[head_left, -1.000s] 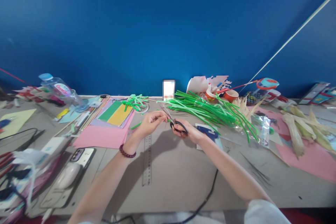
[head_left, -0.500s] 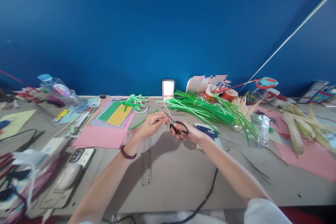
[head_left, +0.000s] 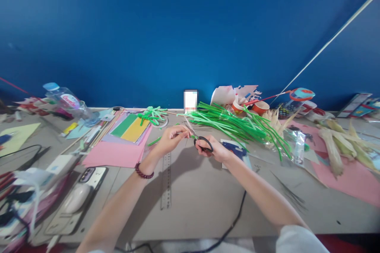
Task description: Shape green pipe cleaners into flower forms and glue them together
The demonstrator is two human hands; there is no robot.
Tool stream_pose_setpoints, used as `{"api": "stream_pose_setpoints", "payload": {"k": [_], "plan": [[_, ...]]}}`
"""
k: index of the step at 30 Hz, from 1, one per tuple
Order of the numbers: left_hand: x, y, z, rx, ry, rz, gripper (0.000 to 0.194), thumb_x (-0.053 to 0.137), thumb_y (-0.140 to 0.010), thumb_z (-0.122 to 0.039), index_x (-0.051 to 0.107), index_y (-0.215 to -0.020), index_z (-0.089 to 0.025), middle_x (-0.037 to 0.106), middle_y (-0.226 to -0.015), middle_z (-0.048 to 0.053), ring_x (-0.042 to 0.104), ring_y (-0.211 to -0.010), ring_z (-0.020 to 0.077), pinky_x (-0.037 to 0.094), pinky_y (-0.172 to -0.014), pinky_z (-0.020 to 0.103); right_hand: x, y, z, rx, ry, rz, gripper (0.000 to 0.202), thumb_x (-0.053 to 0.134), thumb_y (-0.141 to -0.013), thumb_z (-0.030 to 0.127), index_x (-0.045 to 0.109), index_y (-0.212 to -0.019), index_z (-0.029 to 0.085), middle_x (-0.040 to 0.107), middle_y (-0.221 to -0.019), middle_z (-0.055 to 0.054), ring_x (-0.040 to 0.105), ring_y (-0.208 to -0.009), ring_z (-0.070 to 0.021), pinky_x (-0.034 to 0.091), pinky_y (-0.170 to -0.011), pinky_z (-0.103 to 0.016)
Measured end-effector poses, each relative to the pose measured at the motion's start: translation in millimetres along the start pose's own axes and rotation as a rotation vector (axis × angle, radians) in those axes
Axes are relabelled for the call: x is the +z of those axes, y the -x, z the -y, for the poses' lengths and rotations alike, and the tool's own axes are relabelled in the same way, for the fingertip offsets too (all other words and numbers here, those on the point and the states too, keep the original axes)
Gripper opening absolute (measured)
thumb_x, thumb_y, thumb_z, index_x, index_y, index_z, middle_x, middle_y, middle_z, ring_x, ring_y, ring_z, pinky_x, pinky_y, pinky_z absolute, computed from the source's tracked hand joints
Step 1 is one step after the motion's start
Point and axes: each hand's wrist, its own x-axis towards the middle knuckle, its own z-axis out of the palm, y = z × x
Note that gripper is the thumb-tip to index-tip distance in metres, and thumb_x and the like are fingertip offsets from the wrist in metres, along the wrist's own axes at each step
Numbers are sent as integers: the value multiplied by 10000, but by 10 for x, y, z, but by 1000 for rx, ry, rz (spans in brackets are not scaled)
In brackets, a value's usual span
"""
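My right hand (head_left: 212, 148) grips the black-handled scissors (head_left: 204, 142), whose blades point up and away to the left. Just left of the blades, my left hand (head_left: 173, 136) has its thumb and fingers pinched together. A short bit of green pipe cleaner (head_left: 192, 136) shows at its fingertips, close against the scissors; the rest is hidden by the fingers. Beyond the hands lies a large bunch of green pipe cleaners (head_left: 234, 120). A clear ruler (head_left: 166, 184) rests on the table below my left hand.
Pink paper (head_left: 115, 155) and a green and yellow pack (head_left: 130, 128) lie to the left, near a phone with a mouse on it (head_left: 78, 199). Right are a blue glue gun (head_left: 234, 147), corn husks (head_left: 338, 142) and thin dark wires (head_left: 289, 189). A blue wall (head_left: 190, 39) rises behind.
My right hand and the scissors have shifted slightly, and the handles look closer together. A green bit now shows by my left fingertips. My left hand has barely moved.
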Motion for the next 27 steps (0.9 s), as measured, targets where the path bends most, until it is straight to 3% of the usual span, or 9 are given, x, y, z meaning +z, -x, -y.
{"api": "stream_pose_setpoints", "payload": {"k": [6, 10, 16, 23, 27], "plan": [[0, 1, -27, 12, -49, -5, 333, 526, -873, -420, 623, -690, -160, 665, -813, 79, 622, -840, 196, 470, -730, 282, 14, 34, 74, 26, 20, 11, 463, 619, -712, 578, 513, -569, 151, 423, -421, 47, 283, -373, -44, 136, -390, -207], [13, 13, -49, 60, -118, 11, 299, 518, -884, -366, 615, -684, -166, 662, -799, 62, 608, -788, 170, 453, -705, 262, -21, 48, 89, 89, -23, 149, 497, 558, -759, 640, 507, -660, 155, 417, -507, 56, 237, -411, -36, 149, -406, -200], [41, 24, -53, 94, -129, 35, 275, 519, -881, -349, 634, -713, -164, 655, -752, 59, 598, -740, 166, 451, -690, 271, -74, 38, 57, 92, -87, 291, 520, 503, -783, 686, 509, -771, 166, 436, -628, 35, 309, -489, -59, 212, -438, -196], [29, 32, -39, 51, -53, 32, 299, 515, -890, -375, 625, -718, -157, 658, -778, 62, 607, -771, 164, 453, -692, 258, -43, 26, 3, 2, -67, 183, 374, 612, -760, 489, 488, -641, 157, 363, -561, 52, 232, -487, -57, 144, -432, -205], [15, 27, -36, 57, -46, 7, 305, 518, -893, -371, 615, -701, -155, 655, -789, 59, 608, -786, 161, 453, -701, 251, -2, 25, 10, -7, -54, 97, 391, 630, -735, 469, 454, -566, 163, 346, -498, 64, 230, -447, -47, 133, -413, -207]]}}
